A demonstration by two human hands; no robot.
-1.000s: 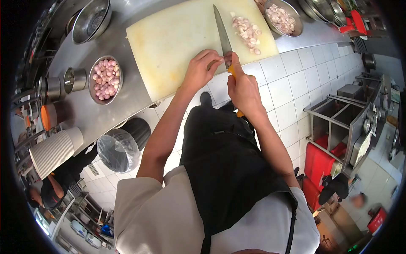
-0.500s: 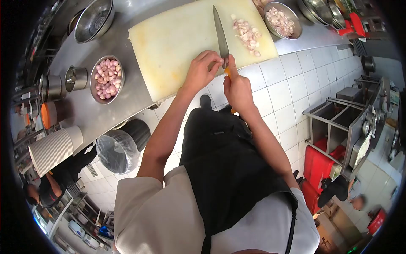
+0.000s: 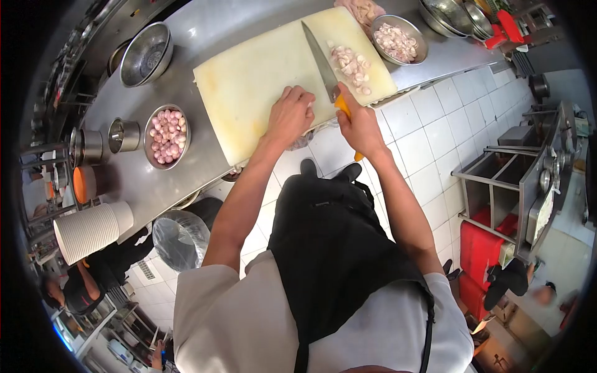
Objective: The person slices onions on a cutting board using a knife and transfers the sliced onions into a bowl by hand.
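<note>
My right hand (image 3: pixel 360 127) is closed around the yellow handle of a kitchen knife (image 3: pixel 319 61). Its long blade lies over the white cutting board (image 3: pixel 249 81), tip pointing away from me. Just left of the knife, at the board's near edge, my left hand (image 3: pixel 290 117) is curled with the fingers drawn in. Whatever those fingers hold is hidden. On the far side of the blade rests a heap of sliced shallots (image 3: pixel 349 65). More cut shallots (image 3: pixel 396 42) fill a steel bowl beyond the board's right edge.
Whole peeled shallots (image 3: pixel 166 135) fill a steel bowl on the left of the steel counter (image 3: pixel 205 155). An empty metal bowl (image 3: pixel 146 55), a small metal pot (image 3: pixel 124 135) and stacked paper cups (image 3: pixel 93 230) are nearby. A plastic-lined bin (image 3: pixel 180 239) stands below. Other people are in the background.
My left hand has moved left, away from the blade, and its fingers have curled in. The knife still lies by the slices in my right hand. The whole view has shifted slightly.
</note>
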